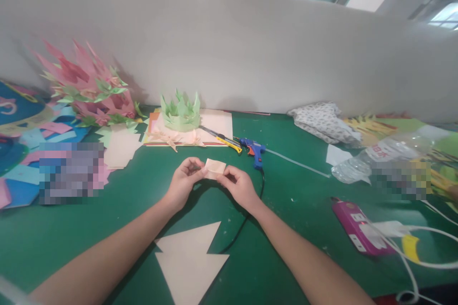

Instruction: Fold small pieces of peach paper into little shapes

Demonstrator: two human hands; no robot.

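A small peach paper piece (215, 168) is held above the green table (286, 228) between both hands. My left hand (186, 179) pinches its left edge, and my right hand (239, 185) pinches its lower right corner. Nearer to me lies a pale tree-shaped paper cutout (191, 264). Beyond my hands, a green paper crown (181, 114) stands on a stack of paper sheets (218, 121), with peach paper pieces (168, 138) beside it. A blue glue gun (255, 150) and a yellow cutter (229, 144) lie just past my right hand.
Pink and green paper crowns (96, 90) and coloured paper scraps (57, 128) lie at the left. On the right are a plastic bottle (379, 155), a patterned cloth (324, 121) and a magenta power strip (352, 224) with white cables. A grey partition (232, 47) rises behind the table.
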